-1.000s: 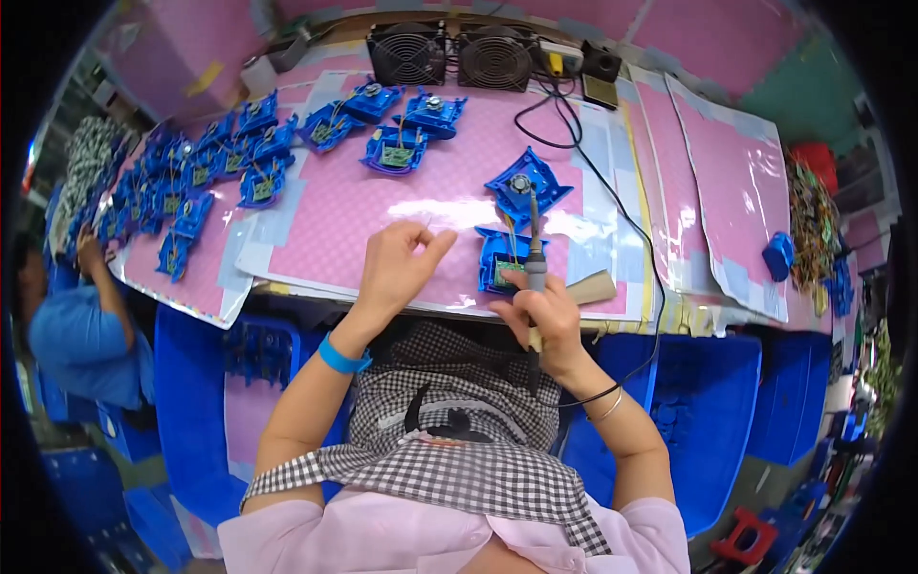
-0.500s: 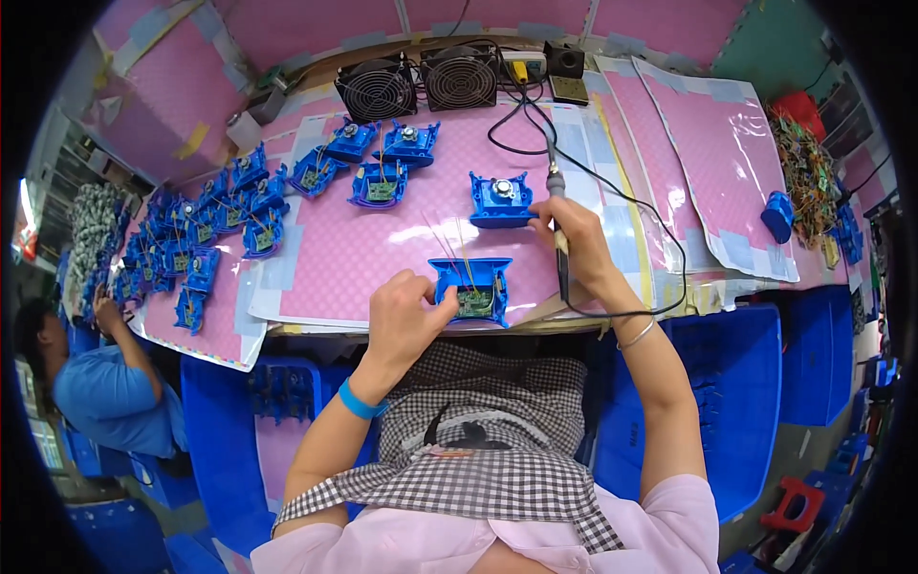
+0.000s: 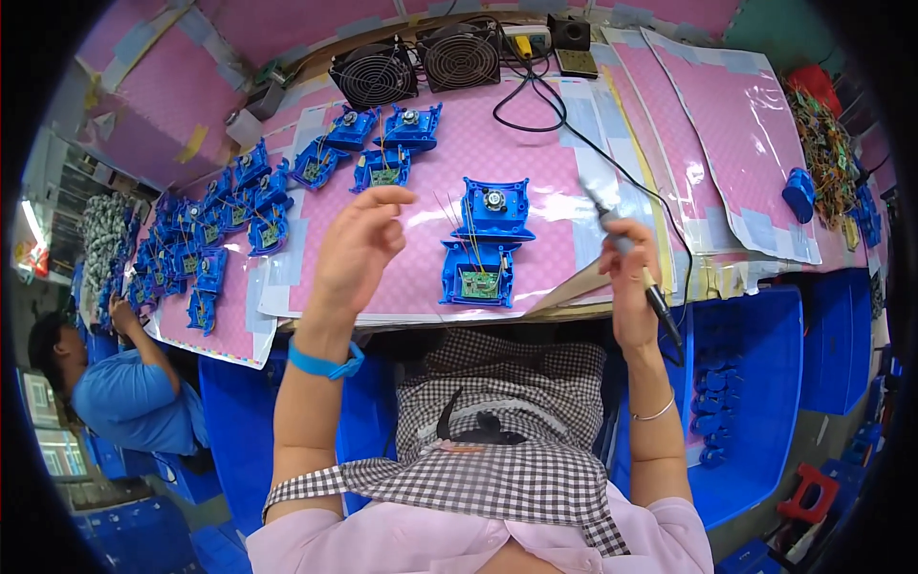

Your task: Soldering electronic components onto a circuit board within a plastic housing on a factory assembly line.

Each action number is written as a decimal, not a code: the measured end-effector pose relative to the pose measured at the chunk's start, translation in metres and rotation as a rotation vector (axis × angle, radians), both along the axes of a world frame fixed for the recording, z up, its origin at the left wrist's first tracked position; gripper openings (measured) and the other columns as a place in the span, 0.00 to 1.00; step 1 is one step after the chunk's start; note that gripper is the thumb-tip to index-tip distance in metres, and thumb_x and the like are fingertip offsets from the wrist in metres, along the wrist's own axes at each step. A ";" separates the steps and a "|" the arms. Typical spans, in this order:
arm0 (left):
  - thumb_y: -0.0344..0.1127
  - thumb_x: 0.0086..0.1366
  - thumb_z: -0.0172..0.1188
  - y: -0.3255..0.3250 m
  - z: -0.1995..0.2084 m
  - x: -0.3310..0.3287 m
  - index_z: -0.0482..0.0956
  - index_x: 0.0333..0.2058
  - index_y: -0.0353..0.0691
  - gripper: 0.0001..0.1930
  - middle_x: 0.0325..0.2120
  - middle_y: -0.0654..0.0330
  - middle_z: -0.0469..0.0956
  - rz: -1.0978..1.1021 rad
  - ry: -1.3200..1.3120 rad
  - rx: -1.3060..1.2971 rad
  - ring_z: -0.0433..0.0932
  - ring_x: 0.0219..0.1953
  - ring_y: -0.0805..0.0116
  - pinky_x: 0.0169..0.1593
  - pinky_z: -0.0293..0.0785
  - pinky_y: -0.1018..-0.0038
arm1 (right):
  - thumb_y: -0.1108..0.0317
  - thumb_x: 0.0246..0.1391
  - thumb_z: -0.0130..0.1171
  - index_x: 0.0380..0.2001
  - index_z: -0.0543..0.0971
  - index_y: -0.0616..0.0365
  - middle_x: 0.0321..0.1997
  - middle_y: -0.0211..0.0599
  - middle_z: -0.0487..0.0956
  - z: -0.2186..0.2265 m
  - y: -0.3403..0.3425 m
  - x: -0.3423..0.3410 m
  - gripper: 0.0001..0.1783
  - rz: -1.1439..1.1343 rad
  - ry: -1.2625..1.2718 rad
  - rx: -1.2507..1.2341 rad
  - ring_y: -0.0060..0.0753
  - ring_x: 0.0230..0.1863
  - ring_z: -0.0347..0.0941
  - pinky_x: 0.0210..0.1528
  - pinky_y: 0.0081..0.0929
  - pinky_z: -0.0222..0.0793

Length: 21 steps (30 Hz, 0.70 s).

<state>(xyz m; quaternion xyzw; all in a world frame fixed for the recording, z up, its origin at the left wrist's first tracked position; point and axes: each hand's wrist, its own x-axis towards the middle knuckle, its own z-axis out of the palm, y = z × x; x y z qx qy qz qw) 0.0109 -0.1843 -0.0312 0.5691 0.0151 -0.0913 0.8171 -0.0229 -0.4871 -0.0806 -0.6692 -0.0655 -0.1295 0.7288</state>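
In my right hand [image 3: 629, 273] is a soldering iron [image 3: 658, 304], its blurred tip pointing up and left, away from the work. My left hand [image 3: 361, 249] is raised over the table with the index finger stretched out and the others loosely bent, holding nothing. Between my hands lie two blue plastic housing halves. The upper half [image 3: 512, 222] carries a round speaker [image 3: 494, 200]; the lower half [image 3: 448, 285] holds a green circuit board [image 3: 480, 284]. Thin wires run between the two, and several stick up at the left.
Many similar blue housings [image 3: 210, 230] crowd the left of the table. Two black fans [image 3: 457, 57] and an iron stand [image 3: 574, 57] are at the back. The iron's black cord [image 3: 641, 182] crosses the right side. A co-worker [image 3: 134, 378] sits at the far left.
My left hand has let go of the lower housing and moved up and left. The right hand has drawn the iron down and right. The two halves now lie close together.
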 end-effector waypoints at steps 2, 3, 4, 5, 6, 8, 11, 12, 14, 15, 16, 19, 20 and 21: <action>0.25 0.62 0.52 -0.025 -0.011 0.001 0.81 0.42 0.37 0.12 0.24 0.66 0.66 0.055 -0.287 0.590 0.65 0.25 0.78 0.30 0.62 0.80 | 0.64 0.62 0.51 0.40 0.76 0.64 0.26 0.28 0.70 0.002 0.011 -0.004 0.13 0.030 0.142 0.090 0.17 0.29 0.64 0.35 0.15 0.60; 0.25 0.62 0.52 -0.034 -0.017 0.002 0.81 0.42 0.37 0.12 0.24 0.66 0.66 0.051 -0.287 0.588 0.65 0.25 0.78 0.30 0.62 0.80 | 0.70 0.58 0.54 0.38 0.78 0.66 0.27 0.31 0.74 0.004 0.017 -0.006 0.10 0.013 0.166 0.063 0.18 0.27 0.68 0.32 0.14 0.63; 0.24 0.61 0.53 -0.041 -0.024 0.004 0.82 0.40 0.37 0.11 0.24 0.64 0.67 0.109 -0.509 0.878 0.68 0.26 0.75 0.31 0.65 0.78 | 0.71 0.57 0.55 0.38 0.78 0.66 0.28 0.34 0.75 0.002 0.021 -0.008 0.10 0.032 0.164 0.056 0.19 0.27 0.70 0.31 0.14 0.65; 0.23 0.59 0.55 -0.045 -0.027 0.004 0.83 0.38 0.37 0.10 0.24 0.61 0.68 0.169 -0.734 1.168 0.70 0.28 0.72 0.33 0.67 0.76 | 0.72 0.55 0.56 0.38 0.78 0.67 0.29 0.36 0.77 -0.001 0.025 -0.009 0.10 0.054 0.161 0.051 0.20 0.27 0.72 0.30 0.15 0.66; 0.24 0.52 0.60 -0.048 -0.027 0.006 0.83 0.34 0.36 0.10 0.27 0.52 0.73 0.134 -0.692 1.170 0.75 0.29 0.60 0.34 0.71 0.70 | 0.72 0.55 0.56 0.39 0.79 0.67 0.29 0.39 0.79 -0.003 0.027 -0.007 0.11 0.065 0.141 0.058 0.22 0.25 0.73 0.29 0.15 0.69; 0.24 0.52 0.60 -0.054 -0.023 0.008 0.83 0.33 0.36 0.08 0.26 0.52 0.75 0.158 -0.628 1.124 0.76 0.28 0.60 0.32 0.72 0.69 | 0.72 0.55 0.56 0.40 0.79 0.68 0.28 0.39 0.79 0.000 0.031 -0.004 0.11 0.053 0.167 0.042 0.21 0.25 0.73 0.28 0.15 0.68; 0.25 0.51 0.61 -0.058 -0.025 0.015 0.83 0.30 0.35 0.06 0.24 0.52 0.78 0.169 -0.584 1.067 0.78 0.25 0.59 0.30 0.72 0.67 | 0.72 0.56 0.56 0.41 0.79 0.68 0.26 0.38 0.79 -0.002 0.035 0.001 0.12 0.029 0.196 0.054 0.21 0.23 0.73 0.27 0.16 0.68; 0.26 0.51 0.61 -0.059 -0.026 0.017 0.82 0.28 0.35 0.05 0.23 0.52 0.79 0.156 -0.605 1.058 0.78 0.24 0.59 0.29 0.72 0.67 | 0.71 0.56 0.56 0.41 0.79 0.68 0.26 0.38 0.80 -0.004 0.035 0.003 0.12 0.017 0.199 0.083 0.21 0.23 0.73 0.27 0.16 0.68; 0.26 0.51 0.61 -0.061 -0.027 0.018 0.82 0.28 0.35 0.05 0.23 0.52 0.79 0.155 -0.597 1.062 0.79 0.25 0.59 0.30 0.73 0.68 | 0.71 0.56 0.56 0.41 0.79 0.67 0.26 0.38 0.80 -0.007 0.035 0.004 0.12 0.019 0.200 0.112 0.21 0.23 0.73 0.27 0.16 0.69; 0.26 0.50 0.61 -0.061 -0.027 0.019 0.82 0.27 0.35 0.04 0.23 0.52 0.79 0.155 -0.590 1.068 0.79 0.25 0.59 0.30 0.73 0.68 | 0.71 0.56 0.56 0.41 0.80 0.67 0.26 0.38 0.80 -0.008 0.035 0.005 0.12 0.023 0.200 0.142 0.21 0.23 0.73 0.27 0.16 0.69; 0.26 0.50 0.61 -0.061 -0.028 0.020 0.82 0.27 0.35 0.04 0.23 0.52 0.79 0.156 -0.590 1.066 0.79 0.25 0.59 0.30 0.73 0.68 | 0.71 0.56 0.56 0.41 0.80 0.67 0.26 0.38 0.80 -0.008 0.035 0.006 0.12 0.023 0.200 0.139 0.21 0.23 0.73 0.27 0.16 0.69; 0.26 0.50 0.61 -0.061 -0.025 0.022 0.82 0.27 0.34 0.05 0.23 0.52 0.79 0.161 -0.582 1.052 0.79 0.26 0.59 0.30 0.74 0.69 | 0.71 0.56 0.56 0.41 0.80 0.67 0.26 0.38 0.79 -0.008 0.034 0.006 0.12 0.029 0.191 0.119 0.21 0.23 0.73 0.27 0.16 0.69; 0.26 0.50 0.61 -0.061 -0.025 0.022 0.82 0.27 0.34 0.05 0.23 0.52 0.79 0.156 -0.580 1.060 0.79 0.26 0.60 0.30 0.74 0.69 | 0.70 0.56 0.56 0.41 0.80 0.67 0.26 0.38 0.79 -0.007 0.034 0.006 0.12 0.028 0.191 0.116 0.21 0.23 0.73 0.27 0.16 0.69; 0.26 0.50 0.61 -0.061 -0.024 0.022 0.82 0.27 0.34 0.05 0.23 0.52 0.79 0.150 -0.579 1.067 0.79 0.26 0.60 0.30 0.73 0.68 | 0.70 0.57 0.56 0.41 0.80 0.67 0.26 0.38 0.79 -0.007 0.035 0.006 0.12 0.028 0.191 0.113 0.21 0.23 0.73 0.27 0.16 0.69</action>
